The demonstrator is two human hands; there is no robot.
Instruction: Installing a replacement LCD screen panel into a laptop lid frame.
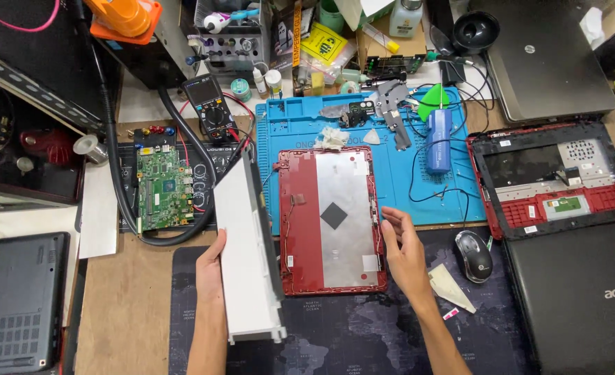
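Head view | left grip (212, 267) clasps tilted white panel (246, 243) | right grip (403, 248) open (fingers on red lid (332, 221))

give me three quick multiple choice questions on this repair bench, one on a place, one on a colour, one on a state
1. Where does the computer mouse lie?
A. right of the right hand
B. on the blue mat
C. beside the multimeter

2. What colour is the frame of the laptop lid shell?
A. black
B. red
C. green

3. How is the white panel held?
A. flat on the desk
B. in both hands
C. tilted on edge by the left hand

Answers: 1 A, it sits just beyond that hand. 2 B, red edges surround the silver inside. 3 C, only the left hand grips it.
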